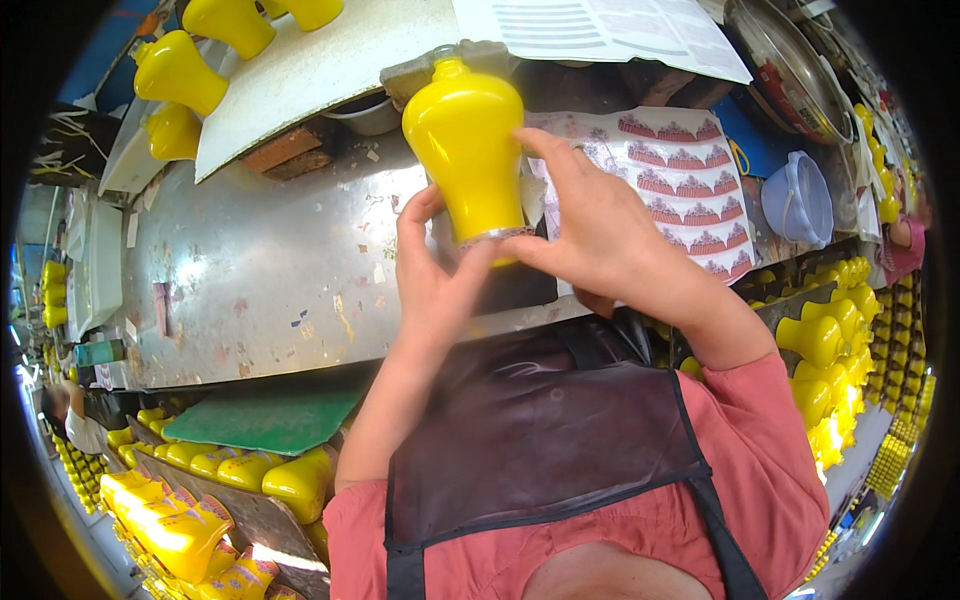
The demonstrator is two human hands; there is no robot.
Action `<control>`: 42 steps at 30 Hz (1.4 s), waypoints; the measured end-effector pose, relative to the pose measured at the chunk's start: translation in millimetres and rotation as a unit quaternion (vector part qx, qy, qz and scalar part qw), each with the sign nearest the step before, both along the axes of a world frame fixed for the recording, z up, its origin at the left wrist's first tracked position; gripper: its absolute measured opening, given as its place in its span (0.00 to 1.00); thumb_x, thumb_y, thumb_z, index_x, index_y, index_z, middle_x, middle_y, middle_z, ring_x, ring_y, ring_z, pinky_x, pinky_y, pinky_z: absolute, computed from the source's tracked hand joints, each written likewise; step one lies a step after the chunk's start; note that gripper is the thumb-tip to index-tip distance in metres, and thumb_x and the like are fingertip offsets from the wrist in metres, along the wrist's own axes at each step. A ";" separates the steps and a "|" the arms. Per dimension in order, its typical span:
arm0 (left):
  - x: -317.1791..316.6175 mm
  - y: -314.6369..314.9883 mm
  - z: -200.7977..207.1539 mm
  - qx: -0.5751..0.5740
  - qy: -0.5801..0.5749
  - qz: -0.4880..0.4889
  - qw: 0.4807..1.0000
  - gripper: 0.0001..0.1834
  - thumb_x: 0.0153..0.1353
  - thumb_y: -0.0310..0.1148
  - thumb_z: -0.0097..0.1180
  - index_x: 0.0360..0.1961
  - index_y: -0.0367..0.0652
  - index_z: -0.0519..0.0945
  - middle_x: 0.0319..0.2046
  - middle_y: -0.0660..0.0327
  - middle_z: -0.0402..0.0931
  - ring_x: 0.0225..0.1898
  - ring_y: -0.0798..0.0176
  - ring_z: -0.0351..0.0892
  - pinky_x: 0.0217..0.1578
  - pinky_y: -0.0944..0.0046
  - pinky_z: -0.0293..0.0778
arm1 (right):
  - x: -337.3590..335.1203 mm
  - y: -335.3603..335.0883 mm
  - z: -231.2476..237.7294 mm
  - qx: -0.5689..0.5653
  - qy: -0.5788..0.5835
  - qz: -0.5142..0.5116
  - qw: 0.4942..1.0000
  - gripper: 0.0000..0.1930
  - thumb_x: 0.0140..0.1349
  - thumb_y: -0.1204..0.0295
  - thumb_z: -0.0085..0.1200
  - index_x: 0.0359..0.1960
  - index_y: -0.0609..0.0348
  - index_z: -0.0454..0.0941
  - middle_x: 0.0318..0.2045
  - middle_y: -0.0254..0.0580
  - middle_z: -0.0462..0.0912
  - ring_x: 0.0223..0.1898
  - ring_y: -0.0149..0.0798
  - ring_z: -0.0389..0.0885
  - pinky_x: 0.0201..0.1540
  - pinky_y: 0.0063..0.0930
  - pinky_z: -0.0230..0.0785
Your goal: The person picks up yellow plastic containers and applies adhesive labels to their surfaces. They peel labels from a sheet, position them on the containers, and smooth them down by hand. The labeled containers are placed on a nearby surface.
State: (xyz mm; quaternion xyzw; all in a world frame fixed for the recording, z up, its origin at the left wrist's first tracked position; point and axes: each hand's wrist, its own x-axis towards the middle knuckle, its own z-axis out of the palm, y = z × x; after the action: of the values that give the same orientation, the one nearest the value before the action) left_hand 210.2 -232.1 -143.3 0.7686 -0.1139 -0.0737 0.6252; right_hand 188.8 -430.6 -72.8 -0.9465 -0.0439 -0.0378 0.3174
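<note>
A glossy yellow vase-shaped bottle [464, 140] lies before me, its narrow neck pointing away and resting by a dark grey block [405, 78]. Around its lower end runs a thin patterned decal strip [490, 236]. My left hand [432, 255] wraps the left side of the base, thumb on the strip. From the right, my right hand [590, 215] holds the bottle, one fingertip on its side and the thumb against the strip. Next to it lies a decal sheet [690, 185] printed with rows of red and purple motifs. The bottle's underside is hidden.
The metal worktop [260, 270] is speckled with paper scraps. Several yellow bottles [180, 75] stand at the far left. A blue bucket [797, 200] is at the right, with a white printed sheet [600, 30] at the back. Below, a green board [265, 415] lies over more bottles.
</note>
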 end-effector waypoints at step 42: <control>0.1 1.4 -24.7 -0.091 0.000 -0.042 0.995 0.36 0.72 0.35 0.54 0.76 0.41 0.53 0.66 0.50 0.66 0.68 0.56 0.65 0.70 0.54 0.57 | -10.7 4.2 -59.7 0.248 0.045 -0.081 0.964 0.38 0.54 0.60 0.70 0.66 0.61 0.73 0.46 0.51 0.80 0.42 0.43 0.80 0.48 0.35 0.72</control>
State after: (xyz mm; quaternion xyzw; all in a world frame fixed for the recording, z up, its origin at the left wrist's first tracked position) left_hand 210.3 -230.7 -168.0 0.7030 -0.1518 -0.0892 0.6890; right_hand 178.1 -426.3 -132.5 -0.8393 0.0582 -0.0302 0.5397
